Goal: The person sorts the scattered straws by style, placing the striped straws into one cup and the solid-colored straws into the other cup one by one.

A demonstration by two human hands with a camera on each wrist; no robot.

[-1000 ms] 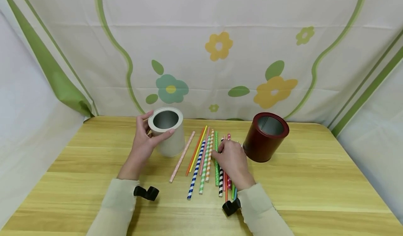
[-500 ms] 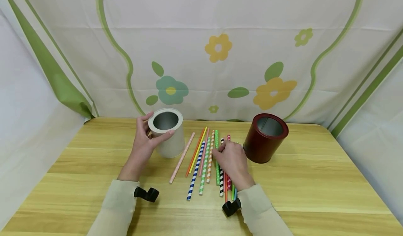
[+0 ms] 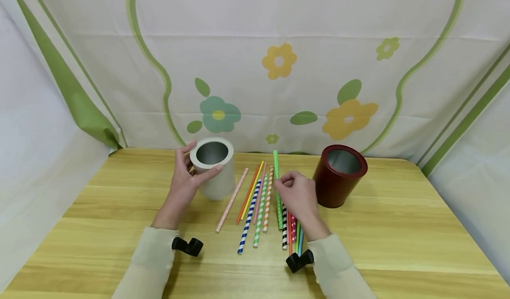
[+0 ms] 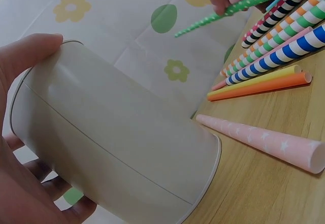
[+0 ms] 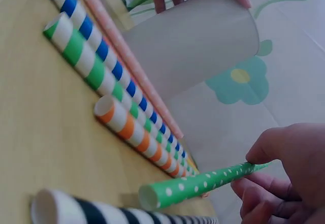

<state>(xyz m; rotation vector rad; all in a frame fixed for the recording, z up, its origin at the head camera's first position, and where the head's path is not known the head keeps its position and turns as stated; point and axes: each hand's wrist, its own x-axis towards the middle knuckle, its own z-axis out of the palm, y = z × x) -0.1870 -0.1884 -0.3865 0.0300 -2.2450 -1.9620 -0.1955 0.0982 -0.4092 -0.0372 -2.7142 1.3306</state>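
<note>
The right hand [image 3: 298, 197] pinches a thin green paper-looking straw with white dots [image 3: 276, 166] between its thumb and fingers. One end pokes out past the pinch, away from the person, and the other end points back toward the person. The left hand [image 3: 185, 181] holds a round white metal can [image 3: 217, 181], with the thumb on the near side of the top and the fingers around the far side. Just left of the right hand's pinch lies an orange-and-white striped straw [image 3: 268, 199], then a green-and-white striped straw [image 3: 260, 212] and a blue-and-white striped straw [image 3: 249, 218]. A pale pink straw with white stars [image 4: 259, 140] lies nearest the left hand's can. Partly under the right hand are a black-and-white striped straw [image 3: 284, 228] and a dark pink straw with white dots [image 3: 294, 230]. Just right of that hand stands a round dark red metal can [image 3: 330, 188]. Both cans and the loose straws are on a yellow-brown wooden table [image 3: 398, 228].
</note>
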